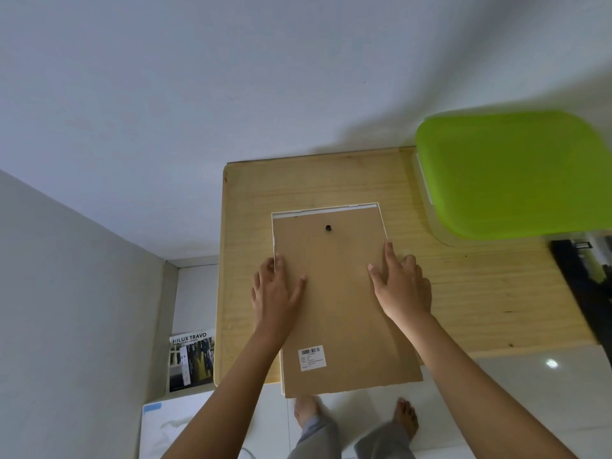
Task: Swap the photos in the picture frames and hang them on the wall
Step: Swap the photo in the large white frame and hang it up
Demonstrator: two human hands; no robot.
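The left hand [276,289] lay flat and spread on the brown fibreboard backing [334,309], thumb angled inward and fingertips reaching the left edge. The right hand [402,286] was also wide and flat, its thumb and forefinger pressing the backing near the right edge while the outer fingers spilled over onto the pale wooden surface [480,293]. Neither hand gripped anything.

The backing belonged to a white picture frame [326,211] lying face down on the surface. Only a thin white strip showed along the far side and a sliver on the left. A small black hanging fitting [328,228] sat near the far end of the backing, and a white barcode label [312,358] near the end closest to the person. That close end jutted past the surface's edge, over the glossy white tiled floor [530,392]. Its lower edge looked slightly ragged.

The photo side could not be seen, and the label's print was too small to read. To the right, a lime-green plastic lid [516,173] on a clear container was blurred and cut off by the picture's edge. A black object [583,293] beyond it was unclear. At the left, beside the surface, stood a printed brochure [192,362] headed "HILUX TRAVO". Bare feet [306,410] showed below.
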